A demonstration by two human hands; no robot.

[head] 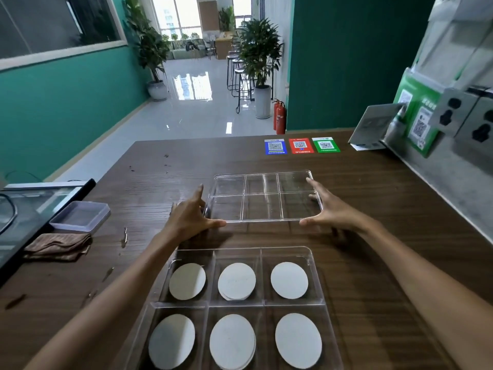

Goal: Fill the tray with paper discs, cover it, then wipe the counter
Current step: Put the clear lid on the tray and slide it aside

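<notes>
The left hand and the right hand hold the clear lid by its two short sides, fingers spread and nearly straight along the edges, thumbs at the near rim. The lid seems to hover just above the wooden counter, beyond the tray; whether it touches the wood is unclear. The clear tray lies nearest the camera, and each of its six compartments holds white paper discs. At the left lie a folded brown cloth and a small plastic box. Three QR-code cards sit at the far edge.
</notes>
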